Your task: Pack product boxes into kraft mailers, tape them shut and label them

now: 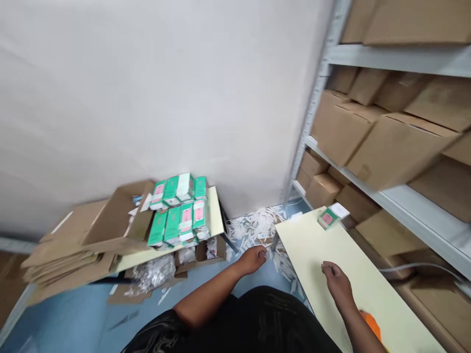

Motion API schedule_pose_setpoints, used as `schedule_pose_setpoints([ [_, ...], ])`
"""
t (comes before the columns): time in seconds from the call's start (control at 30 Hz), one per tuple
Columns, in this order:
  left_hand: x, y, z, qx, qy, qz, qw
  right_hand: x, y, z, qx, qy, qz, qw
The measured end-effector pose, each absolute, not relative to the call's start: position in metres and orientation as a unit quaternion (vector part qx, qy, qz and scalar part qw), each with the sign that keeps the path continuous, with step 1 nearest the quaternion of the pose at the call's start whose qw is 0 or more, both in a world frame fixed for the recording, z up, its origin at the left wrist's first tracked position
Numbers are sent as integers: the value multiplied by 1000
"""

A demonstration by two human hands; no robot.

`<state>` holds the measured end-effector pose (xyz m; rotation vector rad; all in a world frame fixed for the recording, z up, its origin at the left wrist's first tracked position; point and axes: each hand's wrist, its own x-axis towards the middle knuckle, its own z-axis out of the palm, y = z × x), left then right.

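My left hand (252,260) hangs over the gap between the two tables, its fingers curled in with nothing seen in them. Above the cream table (305,250) on the right is my right hand (336,282), also loosely closed and with no object showing. A small green and white box (330,217) with a pink panel stands at the far end of that table, its white flap out, apart from my right hand. Something orange (371,324) lies partly hidden behind my right forearm.
Several green boxes (172,223) stand in rows on the left table (216,211), beside an open carton (110,220) and stacked flat cardboard (62,260). Clear plastic (154,274) sits beneath. Paper strips (257,225) litter the floor. Shelves of cartons (401,142) line the right.
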<state>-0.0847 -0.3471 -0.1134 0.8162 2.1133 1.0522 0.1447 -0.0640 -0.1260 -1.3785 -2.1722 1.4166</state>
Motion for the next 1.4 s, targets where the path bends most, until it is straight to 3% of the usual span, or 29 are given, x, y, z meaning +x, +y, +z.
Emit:
schedule_pose_setpoints([
  [0.33,-118,-493,-113,214,827,432,291,30,-155,-144,-365,-797,480,8],
  [0.83,-191,-697,-81,18,790,590,164,-188,-381,-63,-123,-860,493,-53],
  [1.1,-195,-747,-83,-151,778,609,19,-307,-457,-31,70,-828,542,-130],
  [1.4,-240,-887,-64,-406,620,651,-163,-361,-540,-14,188,-808,523,-196],
])
